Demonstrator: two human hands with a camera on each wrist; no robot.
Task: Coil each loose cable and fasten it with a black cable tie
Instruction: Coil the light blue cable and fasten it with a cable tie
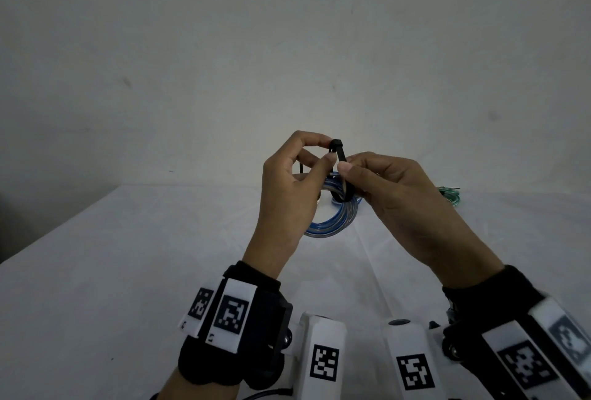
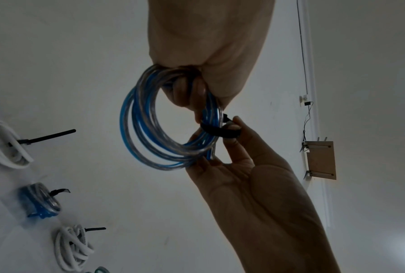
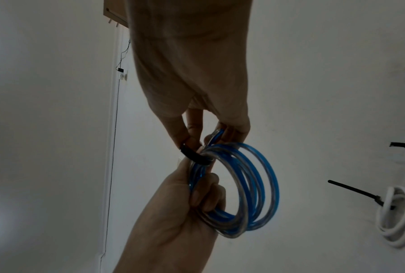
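A blue and clear cable coil hangs above the white table, held up between both hands. My left hand grips the coil with its lower fingers, while thumb and forefinger pinch the square head of the black cable tie. My right hand pinches the tie's strap just below the head. The strap runs as a loose loop round the coil's strands. In the right wrist view the tie sits at the coil's upper left under my right fingertips.
Several coils bound with black ties lie on the table: a white one, a blue one and another white one. A green cable lies at the far right behind my right hand. A plain wall stands behind the table.
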